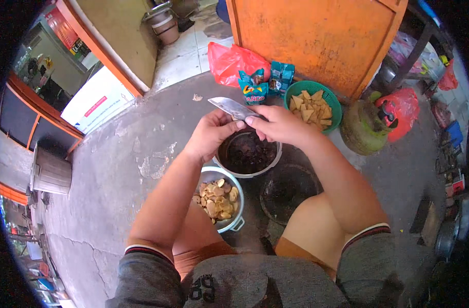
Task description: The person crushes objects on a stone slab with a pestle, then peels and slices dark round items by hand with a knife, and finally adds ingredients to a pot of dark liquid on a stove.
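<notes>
My right hand grips the dark handle of a knife, its broad blade pointing to the left. My left hand pinches a small brownish piece against the blade, mostly hidden by the fingers. Under both hands stands a round metal pot with dark, clumpy contents. Nearer to me, partly behind my left forearm, a pale colander holds round, light-brown slices. A green plastic basket with tan triangular pieces is beyond my right hand.
Teal packets and a red plastic bag lie beyond the pot, by an orange door panel. A green gas cylinder stands at the right. Beside the pot is a dark round object. A grey bin stands far left.
</notes>
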Tool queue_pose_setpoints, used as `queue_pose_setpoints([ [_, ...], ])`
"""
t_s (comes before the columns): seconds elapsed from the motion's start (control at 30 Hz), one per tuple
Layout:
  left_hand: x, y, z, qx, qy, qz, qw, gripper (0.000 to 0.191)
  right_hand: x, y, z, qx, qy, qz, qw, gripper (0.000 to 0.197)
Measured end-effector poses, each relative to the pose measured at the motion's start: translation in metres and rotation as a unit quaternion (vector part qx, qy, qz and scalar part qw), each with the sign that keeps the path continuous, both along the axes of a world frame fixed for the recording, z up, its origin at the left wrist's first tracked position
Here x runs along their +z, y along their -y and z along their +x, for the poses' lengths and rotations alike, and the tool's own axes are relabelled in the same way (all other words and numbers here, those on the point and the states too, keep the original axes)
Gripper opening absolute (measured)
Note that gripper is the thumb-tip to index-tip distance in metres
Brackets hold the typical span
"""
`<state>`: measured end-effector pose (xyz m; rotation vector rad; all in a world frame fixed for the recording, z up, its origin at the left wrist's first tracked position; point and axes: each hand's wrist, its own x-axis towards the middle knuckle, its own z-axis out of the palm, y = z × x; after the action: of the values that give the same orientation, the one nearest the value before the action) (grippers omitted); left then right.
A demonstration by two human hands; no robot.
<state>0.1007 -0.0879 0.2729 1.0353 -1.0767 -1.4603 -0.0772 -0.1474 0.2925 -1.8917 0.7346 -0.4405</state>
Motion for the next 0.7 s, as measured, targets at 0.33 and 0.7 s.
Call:
queue_pose_setpoints([
  [0.33, -0.029, 0.003, -0.003, -0.007, -0.043, -0.016, 0.999, 0.026, -0.018, -0.002, -0.006, -0.028, 0.007, 0.102, 0.994, 0.027],
  [0.7, -0.044, 0.015, 0.004, -0.018, -0.100, 0.040, 0.994, 0.030, -0.057, 0.022, 0.007, -0.085, -0.001, 0.043, 0.995, 0.025],
])
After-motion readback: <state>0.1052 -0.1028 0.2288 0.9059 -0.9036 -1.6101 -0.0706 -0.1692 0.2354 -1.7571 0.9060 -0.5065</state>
